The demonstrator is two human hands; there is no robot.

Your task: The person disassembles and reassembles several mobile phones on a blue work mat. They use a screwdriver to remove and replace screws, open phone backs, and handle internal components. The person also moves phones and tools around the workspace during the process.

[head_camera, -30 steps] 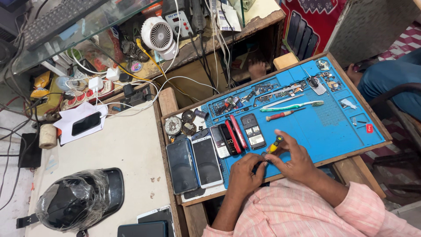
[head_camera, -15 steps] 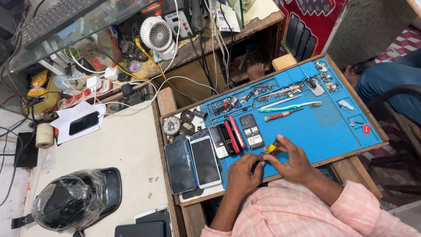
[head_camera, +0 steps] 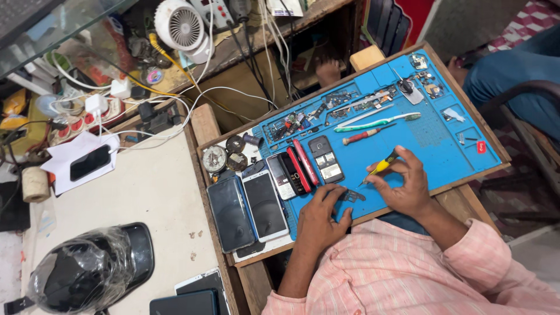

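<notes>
My right hand [head_camera: 405,185] grips a small yellow-handled screwdriver [head_camera: 380,166], its tip angled down-left toward a small dark part [head_camera: 352,195] on the blue work mat [head_camera: 431,137]. My left hand [head_camera: 319,217] rests on the mat's near edge, and its fingertips press on that dark part. Just beyond my left hand stand a dark keypad phone [head_camera: 325,158], a red phone [head_camera: 304,163] and another keypad phone [head_camera: 283,175]. Two smartphones [head_camera: 248,210] lie face up at the mat's left end.
A toothbrush [head_camera: 376,122], a red-handled screwdriver [head_camera: 361,136] and several small parts lie on the far mat. A white fan [head_camera: 181,24], cables and power strip [head_camera: 87,114] crowd the back left. A wrapped black helmet [head_camera: 87,271] sits near left. Another person's blue-clad leg [head_camera: 513,70] is at right.
Both hands stay on the same spot of the mat with the screwdriver at the small part. Only the view has shifted slightly.
</notes>
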